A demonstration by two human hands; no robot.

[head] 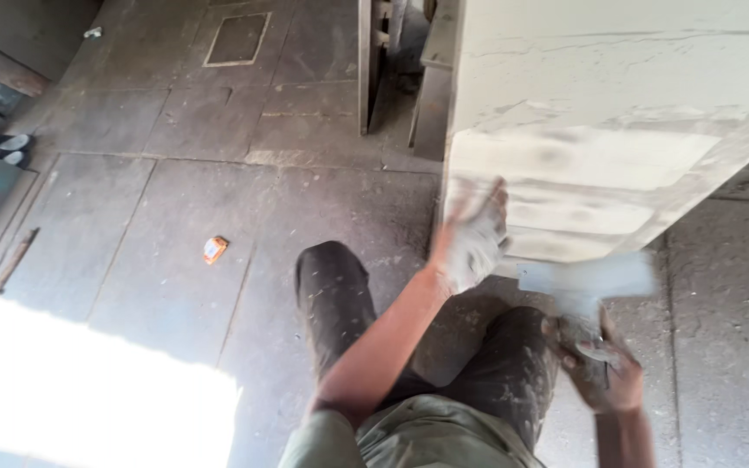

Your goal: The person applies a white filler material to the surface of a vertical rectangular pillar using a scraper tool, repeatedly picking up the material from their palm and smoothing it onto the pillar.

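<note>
While the left hand (pixel 472 238), fingers blurred so I cannot tell their spread, presses the white panel (pixel 600 130), the right hand (pixel 602 368) grips a putty knife (pixel 584 286) near it.

A small orange packet (pixel 215 250) lies on the grey stone floor (pixel 158 173); dark sandals (pixel 8 148) sit by the left wall.

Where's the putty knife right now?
Head view, lower right: the putty knife is in the right hand, blade just below the white cabinet.
</note>
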